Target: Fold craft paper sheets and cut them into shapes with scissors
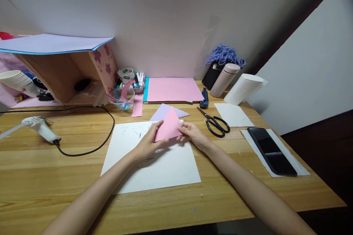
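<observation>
Pointing the pink paper [170, 125], tip and long axis, toward the wall [171, 25], left fingers [156, 125] and right fingers [184, 130] clamp it.

A wooden table [226, 198] bore a marked white sheet [165, 174] near the middle; a glue gun [41, 129] lay at left; black scissors [211, 119] and a small white paper [234, 115] lay at right; a bottle [224, 82] and a white roll [242, 90] stood behind them.

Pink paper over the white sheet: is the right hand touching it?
Touching. In the head view, the right hand has its thumb laid over the right corner of the pink paper, with no gap showing.
</observation>
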Available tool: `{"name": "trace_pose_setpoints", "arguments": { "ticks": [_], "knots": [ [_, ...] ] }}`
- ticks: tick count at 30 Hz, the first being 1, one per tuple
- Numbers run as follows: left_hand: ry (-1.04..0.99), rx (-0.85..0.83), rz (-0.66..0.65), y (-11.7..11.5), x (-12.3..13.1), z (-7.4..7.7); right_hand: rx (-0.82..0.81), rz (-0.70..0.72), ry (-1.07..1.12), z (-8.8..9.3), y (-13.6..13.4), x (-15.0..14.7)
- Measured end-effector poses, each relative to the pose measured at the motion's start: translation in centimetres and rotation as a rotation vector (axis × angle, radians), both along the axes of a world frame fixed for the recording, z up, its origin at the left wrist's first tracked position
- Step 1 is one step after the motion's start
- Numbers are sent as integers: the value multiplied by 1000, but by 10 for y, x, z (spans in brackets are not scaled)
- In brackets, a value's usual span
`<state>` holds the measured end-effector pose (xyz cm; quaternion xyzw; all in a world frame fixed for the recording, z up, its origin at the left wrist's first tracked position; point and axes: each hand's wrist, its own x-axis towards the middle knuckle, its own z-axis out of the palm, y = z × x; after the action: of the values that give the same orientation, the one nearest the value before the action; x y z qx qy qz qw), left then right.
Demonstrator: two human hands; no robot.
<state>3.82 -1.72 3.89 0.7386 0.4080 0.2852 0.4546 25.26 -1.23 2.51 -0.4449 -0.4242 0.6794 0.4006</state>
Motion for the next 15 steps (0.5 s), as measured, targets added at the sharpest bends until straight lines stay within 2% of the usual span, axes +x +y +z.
{"name": "trace_pose_setpoints", "arguments": {
  "ticks": [8, 12, 15],
  "knots": [
    [67, 29, -13, -1, 1, 0, 45, -27, -88, 2, -2, -4],
    [190, 121, -17, -2, 3, 1, 49, -44, -127, 3, -4, -7],
    [314, 191, -17, 0, 2, -1, 57, -5, -163, 4, -5, -5]
  ]
}}
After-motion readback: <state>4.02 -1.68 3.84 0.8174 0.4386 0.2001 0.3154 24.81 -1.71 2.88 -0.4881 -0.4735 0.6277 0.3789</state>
